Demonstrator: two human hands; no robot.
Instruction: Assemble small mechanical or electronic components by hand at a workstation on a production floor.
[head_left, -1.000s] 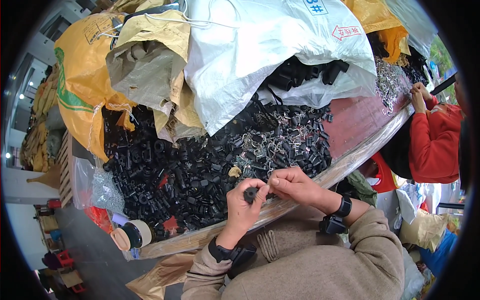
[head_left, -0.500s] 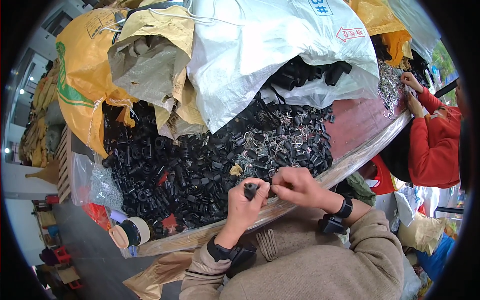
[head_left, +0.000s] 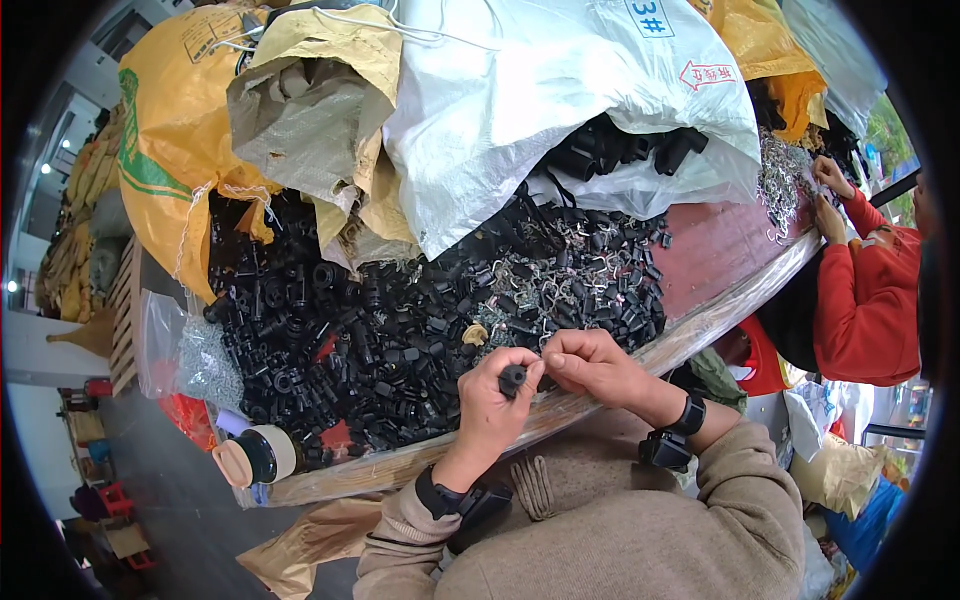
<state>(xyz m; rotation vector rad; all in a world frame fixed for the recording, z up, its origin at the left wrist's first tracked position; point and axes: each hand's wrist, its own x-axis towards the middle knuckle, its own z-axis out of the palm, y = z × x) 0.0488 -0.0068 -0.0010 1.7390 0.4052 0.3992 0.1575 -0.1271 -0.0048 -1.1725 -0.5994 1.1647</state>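
Hands meet above the table edge: your left hand is curled around a small black plastic part, your right hand pinching at its tip. It looks light, rigid and smooth; grip its ribbed body, not the end.

Yellow sack at upper left, slumped against a tan sack. White sack at upper centre, lying open over black tubes. Clear bag of small metal pieces at left edge of the surface. Tape roll at lower left. Person in a red sleeve at right, beside a heap of metal clips.
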